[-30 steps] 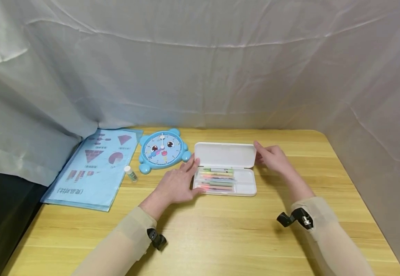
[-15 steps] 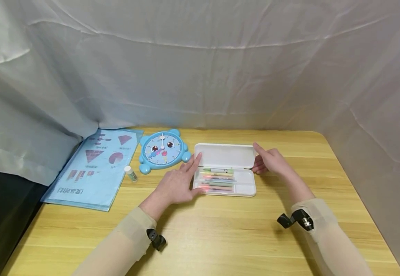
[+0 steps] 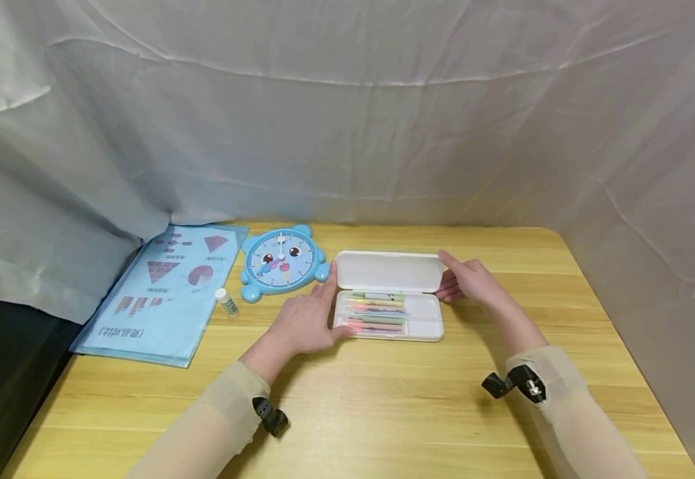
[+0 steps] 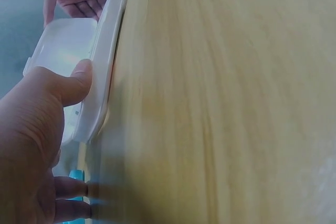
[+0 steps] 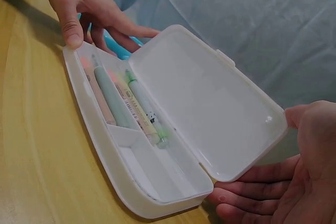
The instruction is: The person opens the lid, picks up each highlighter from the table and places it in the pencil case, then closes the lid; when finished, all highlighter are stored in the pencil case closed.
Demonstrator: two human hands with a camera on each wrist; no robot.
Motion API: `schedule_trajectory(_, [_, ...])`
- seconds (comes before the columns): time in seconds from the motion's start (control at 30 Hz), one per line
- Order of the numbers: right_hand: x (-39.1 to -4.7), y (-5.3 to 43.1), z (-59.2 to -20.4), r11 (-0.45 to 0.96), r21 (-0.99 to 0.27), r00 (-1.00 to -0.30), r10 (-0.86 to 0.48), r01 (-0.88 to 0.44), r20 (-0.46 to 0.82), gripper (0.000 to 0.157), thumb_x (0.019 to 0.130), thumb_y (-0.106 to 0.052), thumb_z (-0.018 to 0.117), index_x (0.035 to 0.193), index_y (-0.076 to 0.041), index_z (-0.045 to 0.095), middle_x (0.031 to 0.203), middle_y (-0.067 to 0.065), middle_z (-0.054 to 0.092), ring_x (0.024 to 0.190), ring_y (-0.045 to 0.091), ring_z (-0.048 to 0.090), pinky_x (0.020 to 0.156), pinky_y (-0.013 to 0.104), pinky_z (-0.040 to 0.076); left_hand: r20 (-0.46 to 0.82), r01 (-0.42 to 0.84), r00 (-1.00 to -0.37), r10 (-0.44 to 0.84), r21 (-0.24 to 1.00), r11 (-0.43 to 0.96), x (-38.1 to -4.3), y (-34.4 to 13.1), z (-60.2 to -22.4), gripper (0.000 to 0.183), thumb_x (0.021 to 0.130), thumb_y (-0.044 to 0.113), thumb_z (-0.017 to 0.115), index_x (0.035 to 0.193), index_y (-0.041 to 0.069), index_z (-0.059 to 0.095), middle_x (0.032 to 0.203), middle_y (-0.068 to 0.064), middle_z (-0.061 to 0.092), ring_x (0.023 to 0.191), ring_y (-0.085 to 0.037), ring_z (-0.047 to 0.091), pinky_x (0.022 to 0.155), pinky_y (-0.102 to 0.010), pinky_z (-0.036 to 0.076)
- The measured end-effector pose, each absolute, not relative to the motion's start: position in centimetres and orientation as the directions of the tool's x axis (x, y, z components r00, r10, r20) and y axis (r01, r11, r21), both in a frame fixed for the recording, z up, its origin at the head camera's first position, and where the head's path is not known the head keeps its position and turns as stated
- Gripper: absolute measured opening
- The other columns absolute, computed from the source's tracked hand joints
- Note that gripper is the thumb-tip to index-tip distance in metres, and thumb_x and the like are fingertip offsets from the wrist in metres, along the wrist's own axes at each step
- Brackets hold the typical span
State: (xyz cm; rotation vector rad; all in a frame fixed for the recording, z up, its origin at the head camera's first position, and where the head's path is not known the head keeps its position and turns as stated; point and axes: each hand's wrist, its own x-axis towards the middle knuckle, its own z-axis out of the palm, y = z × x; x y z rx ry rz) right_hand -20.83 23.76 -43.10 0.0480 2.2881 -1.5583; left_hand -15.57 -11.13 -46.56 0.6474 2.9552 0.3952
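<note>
A white pencil case [image 3: 425,326] lies on the table with its lid [image 3: 389,271] raised and leaning back. Several pens [image 5: 113,95] fill the compartments at its left end; the right-end compartments hold none. My left hand [image 3: 305,322] is at the case's left end, thumb tip on the front rim, the other fingers stretched along the side. My right hand [image 3: 473,279] is at the right end. Its thumb [image 5: 295,115] touches the lid's edge, while its straight fingers [image 5: 257,190] spread beside the hinge end, palm facing the case.
Just left of the case lies a blue bear-shaped toy clock [image 3: 281,259]. A small white-capped glue stick [image 3: 228,303] stands near blue printed sheets [image 3: 162,293] at the far left. Grey cloth [image 3: 347,120] hangs behind the table [image 3: 383,412].
My left index finger has moved left, off the lid's edge. My right fingers have come down lower beside the hinge. The lid has tilted very slightly; the case remains in place.
</note>
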Motion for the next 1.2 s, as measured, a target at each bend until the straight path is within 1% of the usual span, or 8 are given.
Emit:
schedule_trajectory(0.17, [-20.5, 23.9, -43.2, 0.383, -0.902, -0.936, -0.199, 0.199, -0.291, 0.083, 0.109, -0.06, 0.045, 0.114, 0.021, 0.064, 0.103, 0.03, 0.073, 0.09, 0.031, 0.075, 0.086, 0.041, 0.061, -0.026, 0.398, -0.907, 0.42, 0.264, 0.878, -15.5, -11.1, -46.7, 0.134, 0.087, 0.074, 0.07, 0.168, 0.007, -0.014, 0.163, -0.022, 0.041, 0.102, -0.036, 0.072, 0.072, -0.042, 0.057])
schedule_trajectory(0.4, [-20.0, 24.3, -43.5, 0.321, -0.933, -0.941, -0.233, 0.164, -0.246, 0.078, 0.111, -0.053, 0.047, 0.121, 0.023, 0.063, 0.112, 0.033, 0.071, 0.097, 0.032, 0.073, 0.093, 0.043, 0.058, 0.015, 0.4, -0.91, 0.415, 0.298, 0.867, -15.3, -11.1, -46.8, 0.133, 0.087, 0.07, 0.075, 0.169, 0.007, -0.009, 0.161, -0.014, 0.049, 0.089, -0.024, 0.069, 0.067, -0.037, 0.053])
schedule_trajectory(0.6, [-19.4, 24.4, -43.8, 0.299, -0.946, -0.943, -0.261, 0.122, -0.204, 0.074, 0.113, -0.048, 0.046, 0.125, 0.024, 0.061, 0.116, 0.036, 0.069, 0.103, 0.038, 0.072, 0.098, 0.048, 0.056, 0.03, 0.338, -0.934, 0.356, 0.4, 0.852, -15.0, -11.0, -46.9, 0.129, 0.083, 0.062, 0.084, 0.172, 0.013, 0.005, 0.154, -0.014, 0.057, 0.117, -0.033, 0.068, 0.085, -0.048, 0.057])
schedule_trajectory(0.7, [-19.1, 24.5, -43.9, 0.302, -0.949, -0.945, -0.271, 0.095, -0.181, 0.072, 0.114, -0.045, 0.046, 0.124, 0.024, 0.061, 0.116, 0.036, 0.069, 0.106, 0.042, 0.07, 0.099, 0.05, 0.055, 0.044, 0.315, -0.943, 0.33, 0.437, 0.842, -14.8, -11.1, -46.9, 0.125, 0.08, 0.061, 0.087, 0.171, 0.014, 0.015, 0.153, -0.015, 0.058, 0.124, -0.037, 0.065, 0.091, -0.052, 0.055])
schedule_trajectory(0.87, [-18.8, 24.8, -44.3, 0.305, -0.95, -0.943, -0.293, 0.062, -0.156, 0.069, 0.114, -0.043, 0.046, 0.125, 0.024, 0.06, 0.118, 0.037, 0.068, 0.114, 0.046, 0.067, 0.103, 0.05, 0.052, 0.07, 0.308, -0.948, 0.311, 0.459, 0.834, -14.6, -11.3, -47.0, 0.12, 0.079, 0.063, 0.088, 0.17, 0.016, 0.025, 0.152, -0.014, 0.058, 0.126, -0.037, 0.064, 0.092, -0.053, 0.055])
schedule_trajectory(1.03, [-18.4, 25.1, -44.6, 0.285, -0.958, -0.926, -0.356, 0.02, -0.124, 0.065, 0.116, -0.038, 0.043, 0.135, 0.023, 0.055, 0.128, 0.038, 0.064, 0.123, 0.05, 0.063, 0.108, 0.053, 0.048, 0.074, 0.286, -0.955, 0.287, 0.493, 0.822, -14.5, -11.4, -47.3, 0.118, 0.076, 0.061, 0.09, 0.168, 0.015, 0.032, 0.153, -0.011, 0.057, 0.128, -0.035, 0.063, 0.096, -0.052, 0.054])
schedule_trajectory(1.13, [-18.1, 25.3, -44.7, 0.272, -0.962, -0.918, -0.383, -0.001, -0.107, 0.062, 0.116, -0.035, 0.043, 0.138, 0.022, 0.053, 0.134, 0.037, 0.062, 0.127, 0.051, 0.06, 0.11, 0.054, 0.045, 0.067, 0.258, -0.963, 0.263, 0.52, 0.814, -14.6, -11.4, -47.4, 0.117, 0.074, 0.062, 0.092, 0.166, 0.015, 0.037, 0.153, -0.009, 0.058, 0.124, -0.033, 0.066, 0.093, -0.049, 0.055])
schedule_trajectory(1.2, [-17.9, 25.4, -44.8, 0.261, -0.965, -0.914, -0.393, -0.007, -0.1, 0.059, 0.116, -0.033, 0.043, 0.138, 0.021, 0.054, 0.137, 0.036, 0.061, 0.129, 0.051, 0.058, 0.11, 0.055, 0.044, 0.062, 0.239, -0.968, 0.245, 0.539, 0.808, -14.6, -11.4, -47.4, 0.117, 0.072, 0.066, 0.091, 0.165, 0.015, 0.04, 0.153, -0.008, 0.058, 0.114, -0.028, 0.069, 0.088, -0.045, 0.056])
